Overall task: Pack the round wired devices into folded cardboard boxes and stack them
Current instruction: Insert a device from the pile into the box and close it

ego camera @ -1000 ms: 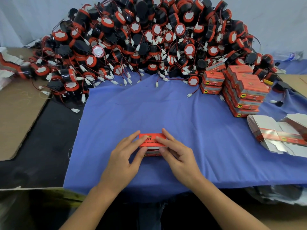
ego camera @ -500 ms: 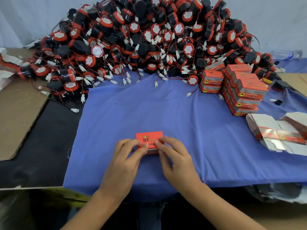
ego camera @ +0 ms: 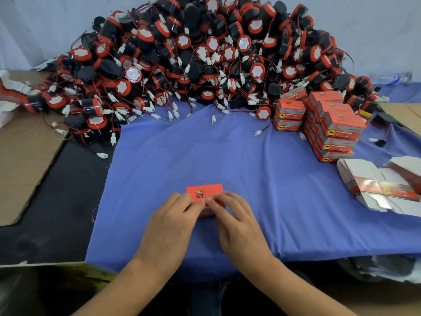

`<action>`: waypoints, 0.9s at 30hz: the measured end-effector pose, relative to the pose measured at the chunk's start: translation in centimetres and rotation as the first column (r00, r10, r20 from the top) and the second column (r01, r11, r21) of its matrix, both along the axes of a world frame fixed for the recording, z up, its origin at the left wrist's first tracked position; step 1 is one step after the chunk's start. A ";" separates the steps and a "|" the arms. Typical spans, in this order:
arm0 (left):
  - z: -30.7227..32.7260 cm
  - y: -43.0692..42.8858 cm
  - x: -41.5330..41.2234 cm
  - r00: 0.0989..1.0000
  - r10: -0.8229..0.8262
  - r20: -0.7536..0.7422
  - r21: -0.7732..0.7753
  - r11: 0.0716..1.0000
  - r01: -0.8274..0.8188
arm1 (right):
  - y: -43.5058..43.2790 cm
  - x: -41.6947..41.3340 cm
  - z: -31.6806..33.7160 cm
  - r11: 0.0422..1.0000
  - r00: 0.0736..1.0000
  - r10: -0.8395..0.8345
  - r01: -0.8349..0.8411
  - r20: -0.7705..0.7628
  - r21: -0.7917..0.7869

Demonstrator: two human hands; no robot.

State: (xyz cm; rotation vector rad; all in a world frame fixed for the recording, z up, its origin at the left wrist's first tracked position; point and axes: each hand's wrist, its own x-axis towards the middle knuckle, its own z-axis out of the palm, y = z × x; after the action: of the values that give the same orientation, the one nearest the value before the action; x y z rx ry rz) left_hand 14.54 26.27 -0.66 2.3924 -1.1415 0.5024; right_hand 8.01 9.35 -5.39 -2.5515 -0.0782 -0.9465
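Observation:
A small red cardboard box (ego camera: pixel 206 192) with "ST" printed on its lid rests on the blue cloth (ego camera: pixel 250 167) near the front edge. My left hand (ego camera: pixel 173 217) and my right hand (ego camera: pixel 237 220) both grip its near side, fingertips meeting over the front flap. What is inside the box is hidden. A huge pile of round black-and-red wired devices (ego camera: pixel 205 60) fills the back of the table. Packed red boxes (ego camera: pixel 330 124) stand stacked at the right, beside a shorter stack (ego camera: pixel 288 115).
Flat unfolded box blanks (ego camera: pixel 376 185) lie fanned at the right edge. A brown cardboard sheet (ego camera: pixel 25 151) covers the left side over a black surface (ego camera: pixel 57 213). Loose white connectors (ego camera: pixel 102 155) on red wires trail onto the cloth.
The box has been tipped so its printed lid faces up, and both hands have slid toward me, fingers closing together over its front edge.

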 end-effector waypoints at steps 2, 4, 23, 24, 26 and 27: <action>0.3 -0.1 0.2 0.996 0.022 -0.089 -0.029 0.999 -0.025 | -0.1 0.0 -0.2 1.000 1.000 -0.007 0.007 -0.018 0.024; 0.3 0.2 0.5 0.979 0.000 -0.204 -0.068 0.998 -0.014 | -0.2 0.1 -0.3 0.998 1.000 -0.014 0.015 -0.018 0.054; -2.4 0.4 -1.1 0.999 0.001 -0.034 -0.100 0.995 -0.004 | 0.0 -0.1 -0.2 0.999 0.999 -0.018 0.020 0.040 -0.047; -2.7 0.5 -1.2 0.999 0.003 -0.033 -0.108 0.994 -0.006 | 0.1 0.0 -0.1 0.999 0.999 -0.012 0.014 0.032 -0.044; -3.2 0.4 -1.0 0.997 0.007 -0.082 -0.167 0.986 -0.021 | 0.1 -0.1 0.1 1.000 1.000 0.003 -0.003 0.013 -0.004; -3.4 0.3 -0.9 0.990 0.014 -0.137 -0.218 0.975 -0.044 | 0.2 -0.1 0.2 0.999 1.000 0.013 -0.013 0.001 0.048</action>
State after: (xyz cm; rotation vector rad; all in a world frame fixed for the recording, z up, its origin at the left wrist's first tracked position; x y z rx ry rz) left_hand 13.60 26.53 -4.01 2.2172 -0.9412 0.4449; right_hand 7.89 9.51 -5.20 -2.5033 -0.0709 -0.9335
